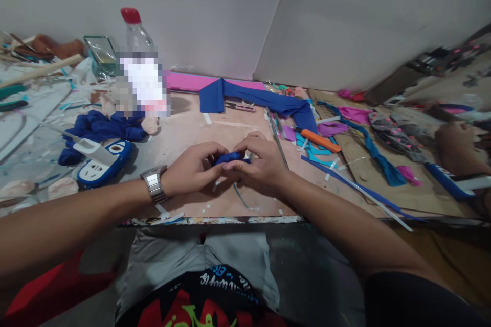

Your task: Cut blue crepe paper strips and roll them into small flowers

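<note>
Between my two hands, just above the table (180, 138), is a small piece of blue fabric (229, 158), mostly covered by the fingers. My left hand (194, 166), below a metal watch (154, 184), pinches its left side. My right hand (264, 163) is closed on its right side, thumb on top. Something pale shows beside the right fingers, too small to name. Farther back lies a long folded strip of blue fabric (264, 98), with small scissors or snips (240, 107) in front of it.
At left are a bunched blue fabric pile (103, 125), a blue and white power strip (105, 163) and a red-capped bottle (140, 36). An orange cutter (320, 140), a blue strip (353, 186) and scraps lie at right. Another person's hand (456, 143) is at far right.
</note>
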`<state>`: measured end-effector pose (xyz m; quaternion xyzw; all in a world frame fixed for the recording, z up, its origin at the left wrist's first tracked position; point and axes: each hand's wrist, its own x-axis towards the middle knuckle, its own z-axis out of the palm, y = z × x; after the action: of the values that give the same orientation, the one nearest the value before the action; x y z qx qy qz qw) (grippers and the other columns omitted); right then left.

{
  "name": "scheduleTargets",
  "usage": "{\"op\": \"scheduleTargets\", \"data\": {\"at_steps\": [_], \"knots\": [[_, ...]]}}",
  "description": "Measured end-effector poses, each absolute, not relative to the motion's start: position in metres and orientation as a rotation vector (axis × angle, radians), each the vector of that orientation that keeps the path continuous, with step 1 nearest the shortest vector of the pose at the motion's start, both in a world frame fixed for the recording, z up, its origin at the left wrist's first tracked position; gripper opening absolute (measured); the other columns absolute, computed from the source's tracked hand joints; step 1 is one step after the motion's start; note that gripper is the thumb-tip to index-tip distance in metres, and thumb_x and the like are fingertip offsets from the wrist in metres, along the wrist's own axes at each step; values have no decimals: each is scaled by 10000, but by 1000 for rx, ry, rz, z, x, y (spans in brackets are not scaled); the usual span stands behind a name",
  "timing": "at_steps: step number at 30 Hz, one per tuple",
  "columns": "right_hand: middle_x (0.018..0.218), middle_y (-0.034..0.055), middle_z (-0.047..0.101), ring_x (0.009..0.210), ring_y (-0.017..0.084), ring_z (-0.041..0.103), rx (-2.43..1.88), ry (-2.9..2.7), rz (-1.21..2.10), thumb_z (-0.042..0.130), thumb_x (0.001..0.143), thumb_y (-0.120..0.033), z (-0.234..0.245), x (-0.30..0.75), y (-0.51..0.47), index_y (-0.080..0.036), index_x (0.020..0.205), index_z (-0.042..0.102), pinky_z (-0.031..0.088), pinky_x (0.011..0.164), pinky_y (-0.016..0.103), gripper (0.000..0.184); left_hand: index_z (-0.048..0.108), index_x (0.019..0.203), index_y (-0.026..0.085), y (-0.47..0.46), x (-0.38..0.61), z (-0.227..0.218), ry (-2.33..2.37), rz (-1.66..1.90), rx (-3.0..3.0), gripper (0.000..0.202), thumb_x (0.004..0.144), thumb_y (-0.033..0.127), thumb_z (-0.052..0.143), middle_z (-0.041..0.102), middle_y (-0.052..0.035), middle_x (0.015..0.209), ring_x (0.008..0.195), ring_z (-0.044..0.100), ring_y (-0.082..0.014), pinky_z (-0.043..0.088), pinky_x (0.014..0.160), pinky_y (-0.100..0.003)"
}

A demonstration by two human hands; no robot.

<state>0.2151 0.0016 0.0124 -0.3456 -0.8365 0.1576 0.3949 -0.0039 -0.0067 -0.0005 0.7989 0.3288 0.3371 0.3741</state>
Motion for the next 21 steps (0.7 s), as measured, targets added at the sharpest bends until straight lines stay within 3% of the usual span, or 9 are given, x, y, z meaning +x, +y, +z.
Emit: {"op": "scheduleTargets", "data": {"at_steps": [5, 11, 17, 21], "knots": [[837, 38, 754, 763, 195, 638, -879, -2132, 416, 706, 846, -657, 15, 215, 1, -213, 1060, 742, 465, 839, 372, 494, 695, 1023, 160, -5, -2, 0, 779, 864, 1852, 278, 1010, 379, 525, 726, -56, 978, 890, 651, -175, 496, 836, -303], [976, 72, 748, 889, 217, 663, -882, -2108, 470, 661, 910, -615, 11, 217, -2, -232, 1200, 705, 512, 834, 372, 483, 666, 996, 156, -2, 1, -5, 676, 894, 1562, 308, 990, 450, 576, 683, -51, 957, 856, 617, -161, 499, 821, -300], [899, 30, 685, 789, 167, 638, -903, -1894, 533, 733, 902, -478, 8, 215, -3, -207, 990, 653, 515, 741, 303, 297, 665, 1035, 167, -1, 0, -5, 663, 928, 1403, 282, 953, 437, 649, 677, -44, 994, 902, 611, -161, 486, 864, -300], [819, 16, 678, 765, 164, 620, -906, -1928, 499, 716, 921, -450, 12, 214, -5, -205, 896, 655, 498, 759, 314, 254, 669, 1034, 163, -1, -1, -3, 648, 920, 1363, 286, 946, 436, 663, 663, -40, 988, 892, 602, -155, 479, 864, -302]]}}
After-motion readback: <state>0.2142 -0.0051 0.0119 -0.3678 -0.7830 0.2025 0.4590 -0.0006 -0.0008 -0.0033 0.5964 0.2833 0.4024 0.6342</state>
